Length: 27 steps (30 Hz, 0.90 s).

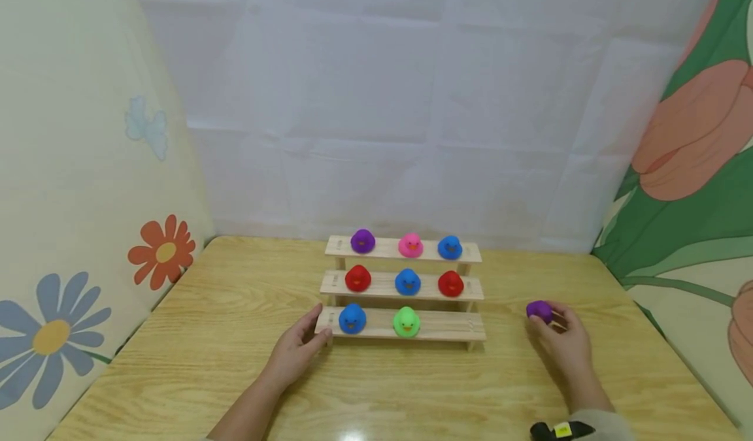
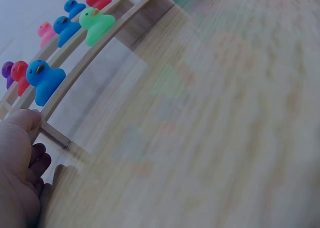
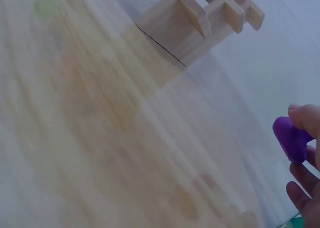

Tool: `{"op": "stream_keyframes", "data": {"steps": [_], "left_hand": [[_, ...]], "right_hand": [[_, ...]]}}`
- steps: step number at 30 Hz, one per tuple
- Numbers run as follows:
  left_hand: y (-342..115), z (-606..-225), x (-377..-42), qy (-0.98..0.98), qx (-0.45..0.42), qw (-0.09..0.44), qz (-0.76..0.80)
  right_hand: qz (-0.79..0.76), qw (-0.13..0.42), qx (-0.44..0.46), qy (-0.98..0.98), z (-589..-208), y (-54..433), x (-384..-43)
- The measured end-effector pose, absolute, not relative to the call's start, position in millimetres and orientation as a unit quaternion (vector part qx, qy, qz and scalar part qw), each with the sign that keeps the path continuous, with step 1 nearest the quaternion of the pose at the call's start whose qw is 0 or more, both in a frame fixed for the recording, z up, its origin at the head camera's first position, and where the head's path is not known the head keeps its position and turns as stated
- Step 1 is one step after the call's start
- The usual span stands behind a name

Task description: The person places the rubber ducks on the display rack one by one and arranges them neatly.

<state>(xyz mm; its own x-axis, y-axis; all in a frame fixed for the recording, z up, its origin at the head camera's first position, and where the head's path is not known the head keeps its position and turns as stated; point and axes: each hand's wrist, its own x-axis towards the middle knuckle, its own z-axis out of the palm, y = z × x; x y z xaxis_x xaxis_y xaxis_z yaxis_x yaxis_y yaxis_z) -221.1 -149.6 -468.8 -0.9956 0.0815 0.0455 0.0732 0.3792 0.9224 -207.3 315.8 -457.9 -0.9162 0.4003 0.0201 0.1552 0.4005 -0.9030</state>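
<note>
A three-step wooden stand (image 1: 447,324) holds small rubber ducks. My left hand (image 1: 296,352) grips the left end of its lowest step, thumb at the front edge; the left wrist view shows this hand (image 2: 17,163) beside the blue duck (image 2: 46,82). To the right of the stand, my right hand (image 1: 566,342) pinches a purple rubber duck (image 1: 538,311) between thumb and fingers, apart from the stand. The purple duck (image 3: 291,138) is also visible in the right wrist view, partly covered by fingers. The lowest step bears a blue duck (image 1: 352,319) and a green duck (image 1: 406,322).
Red ducks flank a blue duck (image 1: 408,282) on the middle step. On the top step sit a purple duck (image 1: 363,241), a pink duck (image 1: 410,245) and a blue duck (image 1: 450,247). A white cloth (image 1: 365,101) hangs behind the wooden table (image 1: 194,343); flowered cloths line both sides.
</note>
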Motion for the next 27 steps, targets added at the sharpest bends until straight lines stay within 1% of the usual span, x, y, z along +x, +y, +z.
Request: {"op": "stream_keyframes", "data": {"steps": [6, 15, 21, 27], "left_hand": [[-150.6, -469.3, -220.0, 0.829, 0.046, 0.006, 0.557], [-150.4, -468.6, -218.9, 0.827, 0.048, 0.012, 0.56], [-150.3, -468.1, -218.3, 0.826, 0.051, 0.01, 0.561], [-150.9, -469.3, -219.0, 0.826, 0.055, 0.008, 0.561]], "right_hand": [[0.518, 0.11, -0.14, -0.837, -456.1, 307.3, -205.9], [0.526, 0.113, -0.131, -0.833, -450.9, 289.5, -205.7], [0.516, 0.132, -0.102, -0.84, -447.5, 278.0, -205.4], [0.509, 0.139, -0.066, -0.847, -444.6, 267.1, -204.9]]}}
